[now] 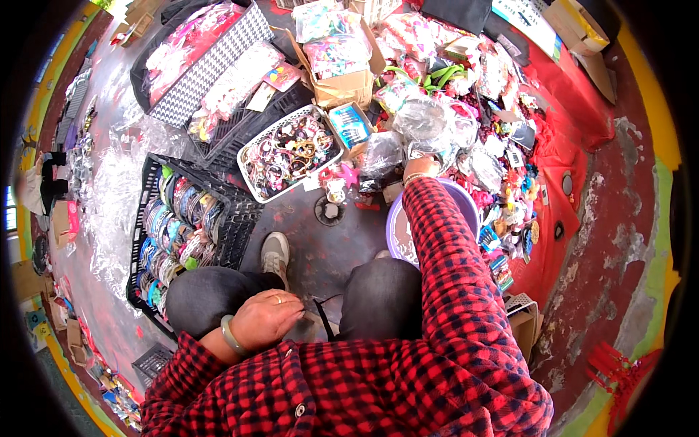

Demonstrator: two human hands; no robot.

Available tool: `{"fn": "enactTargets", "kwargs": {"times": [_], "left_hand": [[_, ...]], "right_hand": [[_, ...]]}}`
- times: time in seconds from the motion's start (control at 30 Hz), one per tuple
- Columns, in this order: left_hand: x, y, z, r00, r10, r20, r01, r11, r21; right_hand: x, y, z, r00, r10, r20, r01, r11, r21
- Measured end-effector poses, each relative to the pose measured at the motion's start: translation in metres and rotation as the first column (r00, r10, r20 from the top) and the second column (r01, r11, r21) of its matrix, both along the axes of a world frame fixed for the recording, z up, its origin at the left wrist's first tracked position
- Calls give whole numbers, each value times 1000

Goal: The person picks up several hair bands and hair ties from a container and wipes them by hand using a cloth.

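Observation:
My left hand (266,320) rests across my lap by my left knee. Its fingers lie close together, loosely bent, with nothing visible in them. Stretched out ahead, my right hand (422,167) is closed at the far rim of a purple basin (396,237), against the edge of a heap of bagged goods. Whatever its fingers pinch is too small and hidden to make out. Clear plastic bags (422,118) lie just beyond that hand. My right sleeve covers part of the basin, which has a pale inside.
A white basket (255,191) of hair ties stands ahead, beside a carton with blue packets (349,127). At left is a black crate (237,218) of headbands. Mixed accessories (513,182) spread over red cloth (564,146) on the right. A pink star-shaped piece (349,174) lies near the basket.

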State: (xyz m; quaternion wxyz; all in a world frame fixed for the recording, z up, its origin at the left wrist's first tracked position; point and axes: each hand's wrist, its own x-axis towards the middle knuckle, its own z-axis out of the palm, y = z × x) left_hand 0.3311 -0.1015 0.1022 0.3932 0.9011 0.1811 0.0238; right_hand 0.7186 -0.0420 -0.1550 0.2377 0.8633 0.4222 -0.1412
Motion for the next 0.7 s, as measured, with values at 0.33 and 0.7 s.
{"fn": "enactTargets", "kwargs": {"times": [0.33, 0.7], "left_hand": [[-7, -5, 4, 999, -1, 52, -2, 999, 51], [-29, -25, 9, 981, -4, 195, -19, 994, 112]], "right_hand": [[16, -1, 36, 964, 101, -246, -31, 961, 276], [64, -25, 113, -20, 162, -987, 795, 601, 83]]}}
